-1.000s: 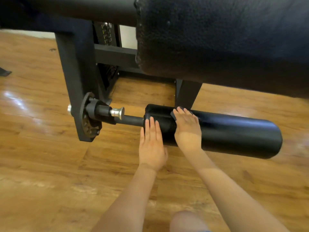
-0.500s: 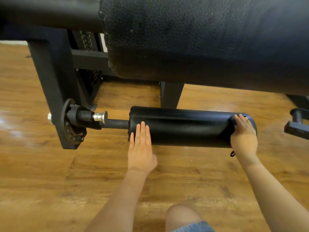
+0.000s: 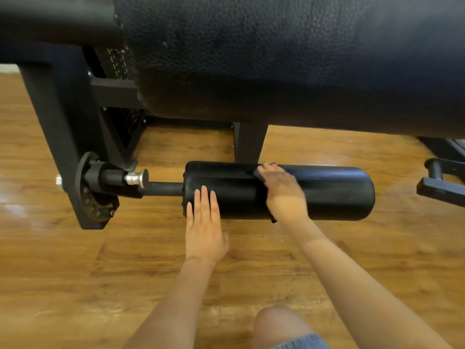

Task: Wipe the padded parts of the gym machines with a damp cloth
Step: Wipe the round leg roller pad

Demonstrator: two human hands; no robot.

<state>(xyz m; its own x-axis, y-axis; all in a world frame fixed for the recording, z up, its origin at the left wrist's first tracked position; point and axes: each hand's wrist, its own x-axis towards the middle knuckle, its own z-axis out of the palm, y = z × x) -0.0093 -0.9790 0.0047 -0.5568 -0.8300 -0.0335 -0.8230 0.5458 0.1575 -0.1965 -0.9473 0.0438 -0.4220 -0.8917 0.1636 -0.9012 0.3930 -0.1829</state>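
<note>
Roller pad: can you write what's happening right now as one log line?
step: wiping roller pad | left hand: flat, steadying pad's left end | right hand: pressing dark cloth mid-pad | status: in progress

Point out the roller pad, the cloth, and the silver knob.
roller pad [image 3: 327, 192], head view, bare right half.
cloth [image 3: 257, 172], head view, dark edge by fingertips.
silver knob [image 3: 137, 178], head view, its shiny body.

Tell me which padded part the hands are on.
The roller pad, the low black cylinder on the bar, not the big seat pad above it. Both hands lie on it.
</note>
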